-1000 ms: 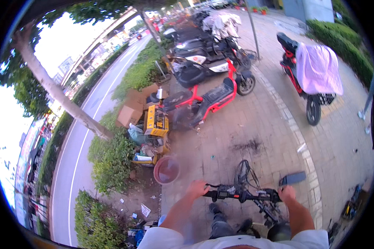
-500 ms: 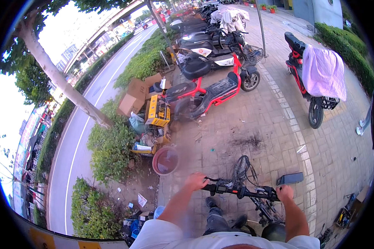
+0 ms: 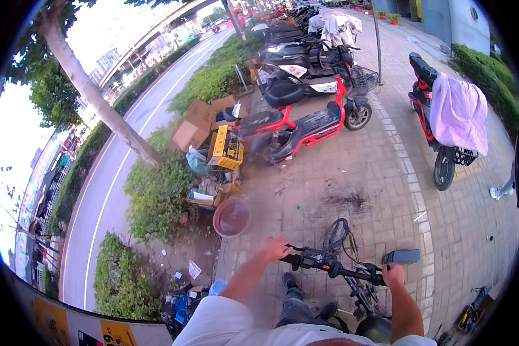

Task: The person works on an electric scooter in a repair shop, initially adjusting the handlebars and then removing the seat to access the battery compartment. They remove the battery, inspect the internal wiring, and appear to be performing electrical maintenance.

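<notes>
Both ends of the black handlebar (image 3: 345,271) of a two-wheeler are in my grasp, with its bundle of dark cables (image 3: 341,233) looping up ahead of it. My left hand (image 3: 274,249) is wrapped round the left grip, beside a brake lever and a small control unit (image 3: 307,262). Round the right grip my right hand (image 3: 394,275) is closed. Below the bar, part of the dark frame (image 3: 360,297) shows, while much of the vehicle is hidden by my body and arm. A dark rectangular box (image 3: 402,256) lies just beyond my right hand.
Ahead stands a red scooter (image 3: 311,135) before a parked row. Another scooter with a lilac cloth (image 3: 458,112) is at right. A reddish basin of water (image 3: 232,217), cardboard boxes (image 3: 194,125) and bushes line the left. Tools (image 3: 472,314) lie at lower right.
The view has tilted slightly, so the scooters and boxes sit a little further right in the picture. Both hands keep hold of the handlebar, whose right end appears slightly lower.
</notes>
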Tool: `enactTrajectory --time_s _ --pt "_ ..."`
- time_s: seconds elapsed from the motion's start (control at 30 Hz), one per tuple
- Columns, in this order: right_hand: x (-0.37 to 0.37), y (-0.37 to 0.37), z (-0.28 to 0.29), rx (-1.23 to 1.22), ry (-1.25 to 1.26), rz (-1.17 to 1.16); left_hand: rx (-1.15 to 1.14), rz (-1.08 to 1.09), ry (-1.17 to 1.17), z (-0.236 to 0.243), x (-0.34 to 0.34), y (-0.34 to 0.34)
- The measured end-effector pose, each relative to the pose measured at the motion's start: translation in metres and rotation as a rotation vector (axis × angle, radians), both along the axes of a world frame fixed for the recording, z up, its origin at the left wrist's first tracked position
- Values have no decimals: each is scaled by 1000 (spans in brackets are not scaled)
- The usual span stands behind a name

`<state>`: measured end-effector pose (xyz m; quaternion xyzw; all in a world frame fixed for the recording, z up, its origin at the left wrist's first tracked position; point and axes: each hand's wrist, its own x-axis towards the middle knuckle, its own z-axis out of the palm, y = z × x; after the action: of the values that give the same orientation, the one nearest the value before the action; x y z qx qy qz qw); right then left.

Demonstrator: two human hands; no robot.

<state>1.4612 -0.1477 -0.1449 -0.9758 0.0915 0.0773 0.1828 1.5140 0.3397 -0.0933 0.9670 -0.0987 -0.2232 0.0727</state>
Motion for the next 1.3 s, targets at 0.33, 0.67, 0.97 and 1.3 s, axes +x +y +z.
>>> enactTrajectory --time_s 0.33,0.67,0.97,1.3 --pt "-1 3 1 33 -38 -1 5 -83 -35 -21 3 12" --pt "-1 6 8 15 0 -23 -2 -26 -10 -20 3 8" --pt "1 4 7 34 44 -22 76 -1 41 -3 2 1" --pt "-1 -3 -14 34 -93 -4 56 0 -78 -13 0 3"
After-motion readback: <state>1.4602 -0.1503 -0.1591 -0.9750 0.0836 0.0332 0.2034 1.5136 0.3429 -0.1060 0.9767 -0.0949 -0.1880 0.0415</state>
